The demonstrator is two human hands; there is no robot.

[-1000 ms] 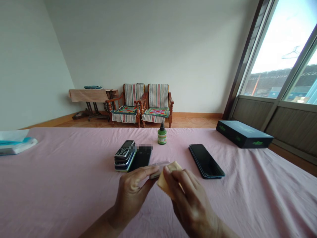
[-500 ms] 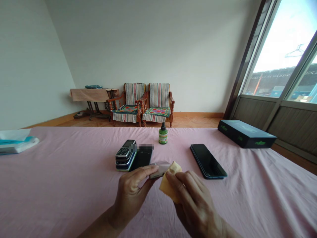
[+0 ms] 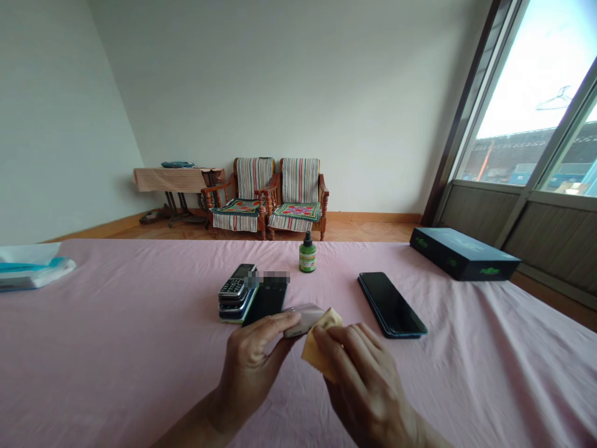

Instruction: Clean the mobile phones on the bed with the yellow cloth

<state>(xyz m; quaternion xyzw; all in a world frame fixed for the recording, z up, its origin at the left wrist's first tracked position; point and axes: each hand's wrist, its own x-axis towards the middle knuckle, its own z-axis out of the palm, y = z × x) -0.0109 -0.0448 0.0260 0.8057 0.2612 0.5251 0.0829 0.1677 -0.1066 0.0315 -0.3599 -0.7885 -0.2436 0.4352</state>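
Observation:
Between thumb and fingers, my left hand grips a pale, pinkish-silver smartphone by its left end, tilted above the pink cloth. My right hand is closed on a small yellow cloth, which is pressed against the phone's right end. Part of the phone is hidden behind the fingers and the yellow cloth. Just beyond my left hand lie a stack of phones with a keypad phone on top, and a flat black phone beside it.
To the right lies a black smartphone. A green spray bottle stands near the far edge. At the back right is a black box; at the far left, a tissue pack. The pink sheet covers the surface. Two chairs stand beyond.
Both hands keep their hold, and their position has hardly shifted. The yellow cloth and right fingers have moved very slightly against the phone.

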